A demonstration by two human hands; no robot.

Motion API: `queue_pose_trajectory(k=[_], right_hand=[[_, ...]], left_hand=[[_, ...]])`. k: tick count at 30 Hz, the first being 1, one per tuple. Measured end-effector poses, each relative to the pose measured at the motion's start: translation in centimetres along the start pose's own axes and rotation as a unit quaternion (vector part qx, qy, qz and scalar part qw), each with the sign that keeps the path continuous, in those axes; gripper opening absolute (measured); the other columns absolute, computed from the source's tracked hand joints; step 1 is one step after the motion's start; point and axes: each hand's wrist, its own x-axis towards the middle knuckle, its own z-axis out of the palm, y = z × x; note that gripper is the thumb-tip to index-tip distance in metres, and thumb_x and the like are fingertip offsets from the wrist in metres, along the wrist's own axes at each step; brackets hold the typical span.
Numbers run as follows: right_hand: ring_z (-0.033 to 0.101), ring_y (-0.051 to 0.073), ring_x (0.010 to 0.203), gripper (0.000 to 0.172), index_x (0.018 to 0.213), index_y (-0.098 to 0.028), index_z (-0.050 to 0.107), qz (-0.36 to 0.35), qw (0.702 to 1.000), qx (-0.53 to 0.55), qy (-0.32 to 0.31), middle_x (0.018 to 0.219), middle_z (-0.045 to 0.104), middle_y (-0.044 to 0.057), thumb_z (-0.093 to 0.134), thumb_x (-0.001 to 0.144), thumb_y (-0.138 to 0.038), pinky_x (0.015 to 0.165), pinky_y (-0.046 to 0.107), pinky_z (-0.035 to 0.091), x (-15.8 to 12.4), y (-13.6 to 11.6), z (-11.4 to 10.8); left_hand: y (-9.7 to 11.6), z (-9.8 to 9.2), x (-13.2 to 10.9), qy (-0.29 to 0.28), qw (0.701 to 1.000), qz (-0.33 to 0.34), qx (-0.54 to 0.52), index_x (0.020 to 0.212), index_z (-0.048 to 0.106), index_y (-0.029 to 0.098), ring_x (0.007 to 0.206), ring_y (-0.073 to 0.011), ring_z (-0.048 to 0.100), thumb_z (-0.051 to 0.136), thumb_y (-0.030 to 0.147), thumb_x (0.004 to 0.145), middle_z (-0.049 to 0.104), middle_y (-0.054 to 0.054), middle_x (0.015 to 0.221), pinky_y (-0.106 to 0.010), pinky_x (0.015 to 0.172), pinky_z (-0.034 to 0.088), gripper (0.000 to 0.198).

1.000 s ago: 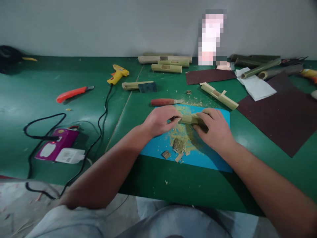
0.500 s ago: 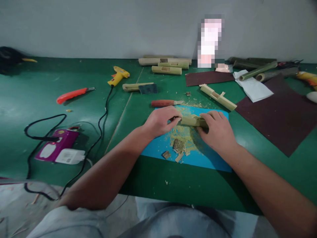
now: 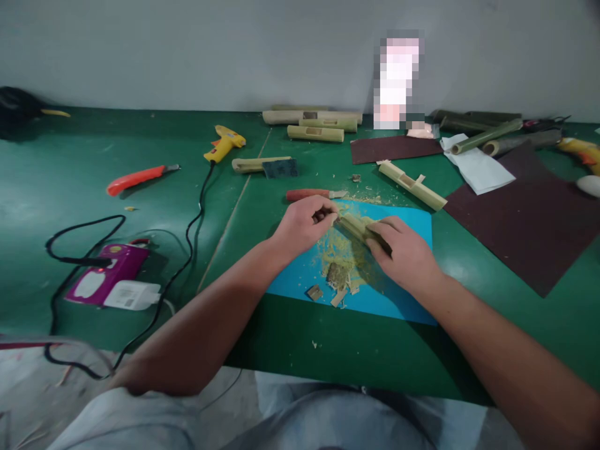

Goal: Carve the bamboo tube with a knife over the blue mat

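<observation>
While your bamboo tube [image 3: 355, 229] slants between your two hands at the centre of the frame, over the blue sheet [image 3: 295, 284], the work on it looks under way rather than complete. Yellowish powder [image 3: 334, 250] and a few chips [image 3: 337, 274] lie on that sheet, so some cutting or scraping seems done, though you cannot tell which piece they come from. Your fingers cover the right part of the tube, so how much is left on it does not show. At the upper centre, pale tubes [image 3: 336, 134] with openings cut in their sides lie on the green counter [image 3: 281, 344]. Right of centre, another cut tube [image 3: 425, 192] has a sliver standing up from it and looks less tidy. The red-handled knife [image 3: 308, 195] lies out of your grip, by the sheet's top edge.

Your left hand [image 3: 307, 224] is mostly closed, thumb and fingertips pinching the tube's upper-left end; whether they hold something small as well, you cannot tell. Your right hand [image 3: 407, 251] is partly curled, gripping the lower-right end between thumb and fingers.
</observation>
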Motion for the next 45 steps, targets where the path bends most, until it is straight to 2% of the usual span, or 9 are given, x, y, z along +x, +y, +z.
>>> queue_pose_trajectory(k=[10, 15, 22, 28, 34, 41, 45], right_hand=[[0.065, 0.028, 0.098, 0.034, 0.126, -0.018, 0.069, -0.013, 0.997, -0.072, -0.036, 0.109, 0.07, 0.013, 0.046, 0.104, -0.03, 0.079, 0.04, 0.051, 0.0, -0.2, -0.2], [0.062, 0.03, 0.096, 0.043, 0.135, -0.019, 0.067, -0.004, 0.993, -0.11, -0.05, 0.107, 0.067, 0.014, 0.059, 0.096, -0.037, 0.072, 0.04, 0.05, -0.1, -0.4, -0.5], [0.06, 0.03, 0.098, 0.044, 0.136, -0.019, 0.066, 0.02, 0.992, -0.1, -0.071, 0.109, 0.065, 0.013, 0.058, 0.095, -0.034, 0.073, 0.039, 0.048, -0.1, -0.4, -0.4], [0.06, 0.03, 0.098, 0.044, 0.135, -0.019, 0.067, 0.024, 0.994, -0.087, -0.062, 0.109, 0.065, 0.014, 0.058, 0.094, -0.033, 0.075, 0.039, 0.049, -0.1, -0.2, -0.1], [0.059, 0.028, 0.095, 0.045, 0.138, -0.02, 0.066, 0.03, 0.994, -0.087, -0.058, 0.108, 0.065, 0.013, 0.057, 0.095, -0.033, 0.073, 0.037, 0.047, -0.1, -0.3, -0.3], [0.059, 0.028, 0.095, 0.045, 0.137, -0.02, 0.066, 0.036, 0.994, -0.08, -0.062, 0.109, 0.066, 0.012, 0.059, 0.094, -0.034, 0.075, 0.037, 0.048, -0.1, -0.3, -0.3], [0.06, 0.03, 0.099, 0.045, 0.137, -0.02, 0.066, 0.03, 0.995, -0.077, -0.057, 0.11, 0.066, 0.013, 0.058, 0.095, -0.034, 0.078, 0.039, 0.049, -0.2, -0.2, -0.1]], left_hand=[[0.3, 0.7, -0.2, 0.014, 0.999, -0.014, -0.039, 0.092, 0.067, 0.016, 0.066, -0.0116, 0.06, 0.065, 0.023, 0.089, 0.068, -0.002, 0.079, -0.023, 0.062, 0.05, 0.008], [0.2, 1.0, -0.3, 0.02, 1.0, -0.013, -0.015, 0.09, 0.064, 0.017, 0.068, -0.0115, 0.06, 0.062, 0.022, 0.09, 0.067, -0.001, 0.08, -0.023, 0.065, 0.05, 0.005], [0.1, 1.2, -0.5, -0.016, 0.996, 0.067, 0.063, 0.088, 0.066, 0.017, 0.07, -0.0121, 0.061, 0.064, 0.024, 0.092, 0.066, -0.002, 0.082, -0.025, 0.066, 0.05, 0.008], [0.1, 1.1, -0.5, -0.027, 0.995, 0.078, 0.048, 0.093, 0.066, 0.017, 0.067, -0.0111, 0.062, 0.069, 0.027, 0.089, 0.065, -0.001, 0.083, -0.024, 0.065, 0.052, 0.012], [0.6, 0.7, -0.6, -0.051, 0.99, 0.088, 0.096, 0.099, 0.067, 0.018, 0.071, -0.0123, 0.061, 0.068, 0.028, 0.09, 0.064, -0.001, 0.085, -0.025, 0.07, 0.053, 0.014], [0.6, 0.8, -0.7, -0.025, 0.991, 0.08, 0.102, 0.102, 0.07, 0.018, 0.073, -0.0128, 0.063, 0.065, 0.031, 0.095, 0.069, -0.002, 0.088, -0.026, 0.072, 0.053, 0.016], [0.5, 0.8, -0.7, -0.023, 0.99, 0.082, 0.112, 0.095, 0.07, 0.017, 0.075, -0.0146, 0.065, 0.064, 0.031, 0.095, 0.07, -0.003, 0.086, -0.027, 0.073, 0.053, 0.015]])
